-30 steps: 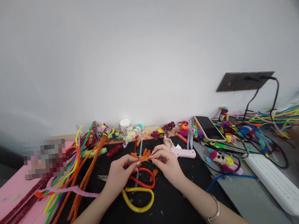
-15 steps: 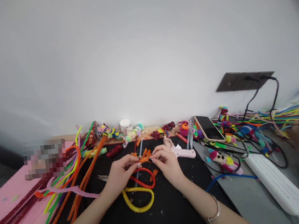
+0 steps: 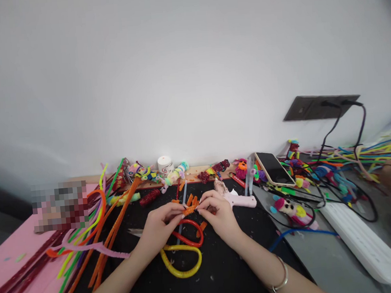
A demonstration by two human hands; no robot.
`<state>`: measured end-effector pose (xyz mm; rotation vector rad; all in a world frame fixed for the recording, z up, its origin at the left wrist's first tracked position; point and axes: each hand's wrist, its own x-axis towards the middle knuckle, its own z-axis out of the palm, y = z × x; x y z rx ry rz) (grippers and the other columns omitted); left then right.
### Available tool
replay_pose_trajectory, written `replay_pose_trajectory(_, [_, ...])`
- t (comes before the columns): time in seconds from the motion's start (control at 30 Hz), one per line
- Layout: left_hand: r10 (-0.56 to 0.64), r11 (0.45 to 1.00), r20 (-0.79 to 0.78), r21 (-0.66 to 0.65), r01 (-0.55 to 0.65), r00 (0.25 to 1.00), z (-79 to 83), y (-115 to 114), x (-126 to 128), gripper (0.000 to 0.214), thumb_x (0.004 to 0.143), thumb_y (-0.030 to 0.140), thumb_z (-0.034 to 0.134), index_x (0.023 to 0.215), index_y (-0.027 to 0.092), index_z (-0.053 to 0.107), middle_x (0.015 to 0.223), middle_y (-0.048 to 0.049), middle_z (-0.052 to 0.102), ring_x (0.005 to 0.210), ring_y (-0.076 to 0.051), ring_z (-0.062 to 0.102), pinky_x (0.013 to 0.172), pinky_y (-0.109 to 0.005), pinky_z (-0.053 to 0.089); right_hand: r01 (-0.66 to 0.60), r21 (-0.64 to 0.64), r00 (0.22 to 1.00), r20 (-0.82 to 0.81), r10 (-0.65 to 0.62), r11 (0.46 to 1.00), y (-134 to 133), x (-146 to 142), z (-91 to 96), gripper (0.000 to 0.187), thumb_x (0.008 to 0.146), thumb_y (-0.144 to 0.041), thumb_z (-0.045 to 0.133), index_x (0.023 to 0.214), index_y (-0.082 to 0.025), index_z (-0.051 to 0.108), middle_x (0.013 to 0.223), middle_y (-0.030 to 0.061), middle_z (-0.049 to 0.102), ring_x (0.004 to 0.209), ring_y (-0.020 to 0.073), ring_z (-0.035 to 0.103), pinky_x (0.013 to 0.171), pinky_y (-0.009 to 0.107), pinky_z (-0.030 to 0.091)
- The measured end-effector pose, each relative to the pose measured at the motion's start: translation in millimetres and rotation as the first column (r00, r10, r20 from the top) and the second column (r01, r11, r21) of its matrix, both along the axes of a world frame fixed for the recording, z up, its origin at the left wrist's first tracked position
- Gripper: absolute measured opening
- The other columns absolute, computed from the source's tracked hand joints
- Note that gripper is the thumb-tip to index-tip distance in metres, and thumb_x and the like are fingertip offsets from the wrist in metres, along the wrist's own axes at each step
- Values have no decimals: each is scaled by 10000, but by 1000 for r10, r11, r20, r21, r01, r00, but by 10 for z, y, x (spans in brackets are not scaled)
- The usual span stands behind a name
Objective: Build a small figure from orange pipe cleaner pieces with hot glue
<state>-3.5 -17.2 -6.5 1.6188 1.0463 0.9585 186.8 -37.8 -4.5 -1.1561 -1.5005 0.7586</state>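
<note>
I'm at a craft worktable: pipe cleaners heaped along its left edge, a glue gun, small finished figures against the wall.

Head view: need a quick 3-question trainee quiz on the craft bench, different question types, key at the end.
1. True or false: both hands pinch the orange pipe-cleaner piece.
2. Which lies nearest the person, just below the hands? A) yellow loop B) phone C) white jar
3. Fill in: the pink glue gun lies beside the ____ hand.

Key: 1 true: left hand and right hand both grip it. 2 A. 3 right.
</note>
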Motion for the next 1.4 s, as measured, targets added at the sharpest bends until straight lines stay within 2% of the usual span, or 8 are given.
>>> replay_pose_trajectory(0.23, [-26, 999, 67, -44, 29, 997, 11, -1, 24, 232, 691, 230, 699, 903, 150, 651, 949, -75, 723, 890, -223, 692, 881, -372, 549, 7, 0, 1000, 6, -7, 1000, -1, -1, -6, 130, 718, -86, 619, 671, -198, 666, 869, 27, 563, 670, 120, 555, 523, 227, 439])
replay_pose_trajectory(0.63, [28, 997, 112, -75, -19, 993, 35, -19, 49, 145, 703, 220, 671, 825, 148, 642, 892, -52, 731, 864, -217, 703, 840, -334, 569, -23, -5, 1000, -3, 23, 1000, -1, -19, -31, 96, 711, -86, 629, 692, -180, 639, 887, 28, 544, 613, 92, 494, 493, 212, 396])
replay_pose_trajectory(0.7, [34, 997, 120, -73, -25, 992, 35, -21, 47, 142, 706, 215, 671, 828, 149, 643, 891, -50, 730, 863, -211, 702, 842, -328, 567, -15, 3, 1000, -19, 15, 1000, 8, -19, -42, 144, 688, -74, 632, 773, -190, 632, 915, 32, 535, 635, 100, 497, 482, 206, 401])
replay_pose_trajectory(0.77, [35, 998, 116, -64, -27, 993, 32, -18, 43, 146, 711, 214, 671, 839, 148, 647, 895, -54, 730, 864, -209, 700, 840, -328, 566, -4, 10, 999, -36, 5, 1000, 15, -18, -51, 278, 666, -65, 635, 905, -207, 615, 938, 35, 539, 677, 117, 513, 480, 202, 417])
replay_pose_trajectory(0.87, [29, 999, 98, -43, -25, 995, 26, -11, 31, 157, 721, 215, 671, 859, 145, 655, 913, -66, 728, 872, -211, 695, 840, -334, 562, -41, 2, 999, -12, 41, 999, 16, -17, -54, 395, 670, -67, 634, 1032, -220, 598, 991, 48, 575, 724, 132, 537, 508, 211, 448])
replay_pose_trajectory(1.07, [1, 1000, 68, 5, -2, 998, 25, -21, 2, 145, 738, 210, 665, 869, 147, 671, 917, -64, 725, 858, -201, 689, 822, -324, 561, -131, -13, 989, 67, 132, 991, -1, -8, -24, 287, 730, -68, 606, 968, -214, 670, 1052, 62, 622, 772, 140, 587, 548, 223, 453])
replay_pose_trajectory(1.4, [-11, 1000, 41, 11, 11, 999, 15, -17, 10, 117, 746, 188, 652, 858, 167, 682, 873, -34, 730, 818, -182, 694, 785, -283, 563, -128, -49, 988, 76, 131, 991, 2, -29, -14, 158, 727, -76, 637, 836, -188, 660, 967, 51, 617, 712, 126, 562, 496, 205, 409])
